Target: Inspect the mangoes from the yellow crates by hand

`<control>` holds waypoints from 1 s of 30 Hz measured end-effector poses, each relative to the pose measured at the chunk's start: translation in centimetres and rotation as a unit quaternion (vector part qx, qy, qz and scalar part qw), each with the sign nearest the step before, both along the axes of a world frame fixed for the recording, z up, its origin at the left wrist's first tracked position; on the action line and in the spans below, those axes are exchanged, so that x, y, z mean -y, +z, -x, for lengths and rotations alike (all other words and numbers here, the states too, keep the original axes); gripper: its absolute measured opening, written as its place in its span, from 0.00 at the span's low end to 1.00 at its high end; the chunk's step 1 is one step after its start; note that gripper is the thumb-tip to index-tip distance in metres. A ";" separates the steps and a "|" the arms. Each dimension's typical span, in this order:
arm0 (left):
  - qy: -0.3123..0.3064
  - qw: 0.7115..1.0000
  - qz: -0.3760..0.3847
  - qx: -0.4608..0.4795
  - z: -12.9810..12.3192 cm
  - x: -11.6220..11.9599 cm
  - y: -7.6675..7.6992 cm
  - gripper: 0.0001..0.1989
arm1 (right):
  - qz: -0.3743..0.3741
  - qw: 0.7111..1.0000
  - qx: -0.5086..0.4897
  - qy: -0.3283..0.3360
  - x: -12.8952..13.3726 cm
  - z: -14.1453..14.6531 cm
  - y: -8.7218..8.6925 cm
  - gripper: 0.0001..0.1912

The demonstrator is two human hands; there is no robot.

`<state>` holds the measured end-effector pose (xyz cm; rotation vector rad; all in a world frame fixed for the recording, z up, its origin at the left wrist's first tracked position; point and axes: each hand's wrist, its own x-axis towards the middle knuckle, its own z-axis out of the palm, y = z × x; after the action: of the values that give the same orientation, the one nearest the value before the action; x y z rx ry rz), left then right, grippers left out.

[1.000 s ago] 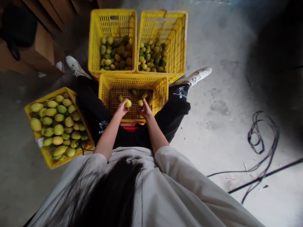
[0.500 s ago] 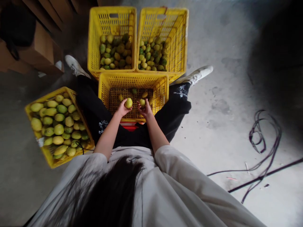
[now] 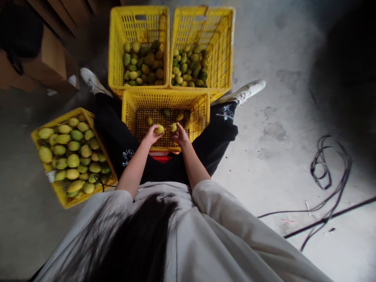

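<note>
A yellow lemon (image 3: 159,129) is held in my left hand (image 3: 152,136), the fingers closed around its side. My right hand (image 3: 180,136) grips another lemon (image 3: 174,127), smaller in view and yellow-green. Both hands are over the near part of a yellow slatted crate (image 3: 129,105) between my legs, a short gap between the two lemons. On that crate's dark floor lie several loose lemons, among them a green one (image 3: 167,112) and a yellow one (image 3: 179,116).
Two taller yellow crates (image 3: 116,47) (image 3: 227,51) with lemons stand beyond the near one. A fuller lemon crate (image 3: 63,201) sits left of my leg. Cardboard boxes (image 3: 53,58) are at upper left; a black cable (image 3: 342,188) coils on the floor at right.
Both lemons have turned in my fingers; the left one now shows its long side. The right lemon has shifted slightly left and up. The loose lemons in the crate lie unchanged.
</note>
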<state>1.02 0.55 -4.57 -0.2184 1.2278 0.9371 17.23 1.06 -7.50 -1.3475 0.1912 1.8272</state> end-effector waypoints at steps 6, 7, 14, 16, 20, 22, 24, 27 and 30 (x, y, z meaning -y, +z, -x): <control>-0.011 1.000 0.004 0.021 0.3 0.1 0.2 0.12 | -0.005 0.997 -0.073 0.010 -0.1 -0.6 0.0 0.12; -0.005 1.000 0.006 0.029 0.2 0.1 0.2 0.14 | -0.009 0.997 -0.074 0.015 -0.1 -0.6 -0.1 0.12; 0.027 0.999 -0.015 0.020 0.0 -0.3 -0.2 0.15 | -0.051 0.998 -0.027 0.015 0.3 0.2 -0.9 0.06; 0.028 1.000 -0.008 0.003 0.1 -0.5 -0.3 0.13 | -0.055 0.998 -0.022 0.001 0.3 0.3 -1.0 0.04; 0.045 0.999 0.022 0.005 0.2 -0.5 -0.5 0.16 | -0.032 0.999 -0.037 -0.023 0.1 0.1 -0.9 0.02; 0.047 0.999 0.023 0.005 0.2 -0.5 -0.6 0.17 | -0.021 0.998 -0.049 -0.033 0.1 -0.1 -0.7 0.02; 0.048 0.999 0.012 0.007 0.1 -0.4 -0.6 0.17 | -0.030 0.998 -0.053 -0.035 0.1 -0.3 -0.5 0.03; 0.057 0.998 -0.008 0.003 0.1 -0.3 -0.7 0.14 | -0.066 0.997 -0.043 -0.027 0.2 -0.2 -0.2 0.09; 0.069 0.997 -0.006 -0.034 0.2 -0.3 -0.8 0.08 | -0.075 0.997 -0.033 -0.005 0.1 0.0 0.0 0.11</control>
<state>0.85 0.88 -5.41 -0.2659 1.2827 1.0778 17.20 0.93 -7.52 -1.1818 0.0934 1.8400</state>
